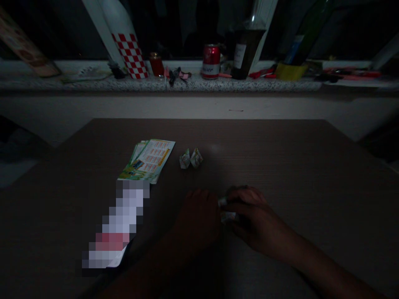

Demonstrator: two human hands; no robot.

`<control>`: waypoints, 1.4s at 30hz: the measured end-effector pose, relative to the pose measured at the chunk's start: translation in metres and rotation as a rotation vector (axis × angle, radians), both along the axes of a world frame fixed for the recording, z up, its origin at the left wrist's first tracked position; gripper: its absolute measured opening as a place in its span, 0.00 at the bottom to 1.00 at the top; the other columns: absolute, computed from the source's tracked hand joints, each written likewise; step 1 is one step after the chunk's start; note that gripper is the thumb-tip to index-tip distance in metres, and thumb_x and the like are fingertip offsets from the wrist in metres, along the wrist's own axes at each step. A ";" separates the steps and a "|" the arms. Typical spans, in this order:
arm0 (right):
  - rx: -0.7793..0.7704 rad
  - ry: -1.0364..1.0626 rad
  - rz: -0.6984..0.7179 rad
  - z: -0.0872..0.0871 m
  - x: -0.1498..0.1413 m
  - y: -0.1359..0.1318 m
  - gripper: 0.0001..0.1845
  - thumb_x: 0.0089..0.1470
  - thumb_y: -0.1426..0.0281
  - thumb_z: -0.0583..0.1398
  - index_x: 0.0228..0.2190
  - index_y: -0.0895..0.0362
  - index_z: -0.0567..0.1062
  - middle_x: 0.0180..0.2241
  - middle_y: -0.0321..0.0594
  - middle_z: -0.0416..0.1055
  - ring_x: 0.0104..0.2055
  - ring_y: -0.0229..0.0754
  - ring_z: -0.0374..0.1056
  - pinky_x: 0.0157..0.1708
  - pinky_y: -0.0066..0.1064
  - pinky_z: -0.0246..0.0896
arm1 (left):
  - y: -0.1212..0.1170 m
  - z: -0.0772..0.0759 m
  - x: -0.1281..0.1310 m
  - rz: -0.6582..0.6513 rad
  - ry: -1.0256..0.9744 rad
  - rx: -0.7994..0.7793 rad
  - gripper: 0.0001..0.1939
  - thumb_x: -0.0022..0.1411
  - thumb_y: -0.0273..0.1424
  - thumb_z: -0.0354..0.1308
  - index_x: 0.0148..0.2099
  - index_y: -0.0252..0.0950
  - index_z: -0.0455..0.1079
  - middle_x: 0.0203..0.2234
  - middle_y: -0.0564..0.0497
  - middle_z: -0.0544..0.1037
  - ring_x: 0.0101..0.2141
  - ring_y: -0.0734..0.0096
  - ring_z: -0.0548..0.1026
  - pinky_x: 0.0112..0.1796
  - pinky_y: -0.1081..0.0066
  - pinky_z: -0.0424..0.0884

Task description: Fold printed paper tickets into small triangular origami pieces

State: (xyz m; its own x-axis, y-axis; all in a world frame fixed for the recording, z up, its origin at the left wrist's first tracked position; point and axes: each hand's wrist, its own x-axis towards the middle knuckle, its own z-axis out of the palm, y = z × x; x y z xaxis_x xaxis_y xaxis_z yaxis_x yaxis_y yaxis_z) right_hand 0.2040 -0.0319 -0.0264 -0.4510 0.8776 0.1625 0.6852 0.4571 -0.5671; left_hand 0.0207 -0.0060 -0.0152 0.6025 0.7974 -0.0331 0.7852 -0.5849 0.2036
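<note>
A small piece of printed paper [229, 216], seemingly folded, lies between my two hands just above the dark wooden table [280, 158]. My left hand [199, 216] is closed at its left end, the fingers curled and mostly in shadow. From the right, my right hand [254, 214] pinches the same paper between thumb and fingers. Much of the paper is hidden by the fingers. Beyond my left hand stand two small folded paper pieces [184, 160], side by side. Left of them lies a stack of printed calendar cards [154, 158], the top one showing number grids.
A bright, blurred-out flat object [120, 220] lies left of my left arm, below the cards. Along the granite windowsill [193, 85] stand a red-and-white checked bottle [131, 54], a red can [211, 62], a dark bottle [243, 56] and a yellow pot [289, 71]. The light is dim.
</note>
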 end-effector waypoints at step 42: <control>-0.032 -0.005 -0.007 -0.004 0.003 0.007 0.20 0.45 0.74 0.67 0.41 0.45 0.78 0.42 0.36 0.71 0.48 0.46 0.63 0.51 0.41 0.52 | -0.006 0.001 -0.004 0.104 -0.097 -0.102 0.15 0.56 0.41 0.56 0.41 0.35 0.67 0.40 0.44 0.72 0.44 0.53 0.68 0.44 0.56 0.61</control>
State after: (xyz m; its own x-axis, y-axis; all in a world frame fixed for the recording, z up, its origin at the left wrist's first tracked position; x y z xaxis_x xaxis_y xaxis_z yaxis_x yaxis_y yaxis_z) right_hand 0.2069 -0.0249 -0.0303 -0.4455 0.8855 0.1321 0.6914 0.4340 -0.5776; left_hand 0.0165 -0.0121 -0.0145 0.5211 0.8512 -0.0630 0.8142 -0.4736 0.3358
